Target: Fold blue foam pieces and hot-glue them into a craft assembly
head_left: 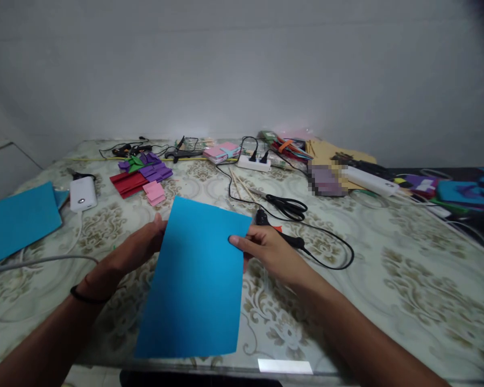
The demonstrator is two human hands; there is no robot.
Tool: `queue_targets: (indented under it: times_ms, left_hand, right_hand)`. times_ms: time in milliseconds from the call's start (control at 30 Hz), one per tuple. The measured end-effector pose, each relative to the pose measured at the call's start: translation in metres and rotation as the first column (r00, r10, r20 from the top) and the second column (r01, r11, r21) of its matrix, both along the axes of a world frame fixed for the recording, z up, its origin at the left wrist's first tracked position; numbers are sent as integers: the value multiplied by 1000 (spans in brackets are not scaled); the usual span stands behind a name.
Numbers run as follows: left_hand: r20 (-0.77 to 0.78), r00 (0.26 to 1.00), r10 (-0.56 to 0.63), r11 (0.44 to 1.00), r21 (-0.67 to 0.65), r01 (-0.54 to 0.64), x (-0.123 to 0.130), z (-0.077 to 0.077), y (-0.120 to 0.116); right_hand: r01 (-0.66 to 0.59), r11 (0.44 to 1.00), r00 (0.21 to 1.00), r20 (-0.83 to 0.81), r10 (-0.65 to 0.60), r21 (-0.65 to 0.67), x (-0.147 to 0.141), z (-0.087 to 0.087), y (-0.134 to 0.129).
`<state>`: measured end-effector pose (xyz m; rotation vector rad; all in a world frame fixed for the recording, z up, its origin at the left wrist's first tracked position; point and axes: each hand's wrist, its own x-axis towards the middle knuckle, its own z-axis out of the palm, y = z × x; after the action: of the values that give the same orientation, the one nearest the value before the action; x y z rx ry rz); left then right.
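Observation:
A blue sheet of paper is held up over the near middle of the table, its lower edge close to the table's front edge. My right hand grips the sheet's right edge, thumb on the front and fingers behind. At the upper left edge of the sheet is my left hand, its fingers partly hidden behind the paper, so its hold cannot be made out. Just beyond my right hand lie a black glue gun and black-handled scissors.
Folded red, purple and pink paper pieces lie beyond my left hand. A white power bank and more blue sheets are at the left. A power strip stands behind, its black cable looping right.

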<state>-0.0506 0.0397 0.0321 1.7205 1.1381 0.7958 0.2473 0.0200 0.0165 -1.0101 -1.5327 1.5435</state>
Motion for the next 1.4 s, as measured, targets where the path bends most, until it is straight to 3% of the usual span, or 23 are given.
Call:
queue_targets:
  times_ms: [100, 200, 400, 633, 867, 1200, 1300, 1400]
  left_hand:
    - [29, 998, -50, 997, -53, 52, 1, -1, -6]
    - [-28, 999, -30, 999, -39, 28, 4, -4, -11]
    - [-185, 982, 25, 976, 216, 16, 11, -4, -16]
    - [-208, 978, 7, 933, 353, 69, 14, 2, -22]
    - [-155, 986, 58, 951, 310, -8, 14, 1, -23]
    - [-38, 998, 53, 930, 366, -35, 15, -1, -25]
    - [33, 998, 54, 922, 382, -63, 13, -5, -24]
    - [-6, 997, 82, 915, 397, -73, 13, -6, -24]
  right_hand:
    - [-23, 1000, 994, 102, 23, -6, -3, -3, 2]
    - [8, 997, 979, 202, -23, 74, -4, -7, 1]
    - [9, 973, 942, 325, -86, 233, -2, -9, 1]
    - [-17, 929, 925, 360, -125, 369, -2, -3, 0]
    - [29, 940, 905, 390, -169, 339, -1, -2, -1]
    - [59, 916, 929, 315, -196, 396, -2, 3, -6]
    - [40, 926, 928, 330, -174, 375, -2, 5, -8]
    - [3, 942, 936, 330, -120, 335, -2, 5, -8]
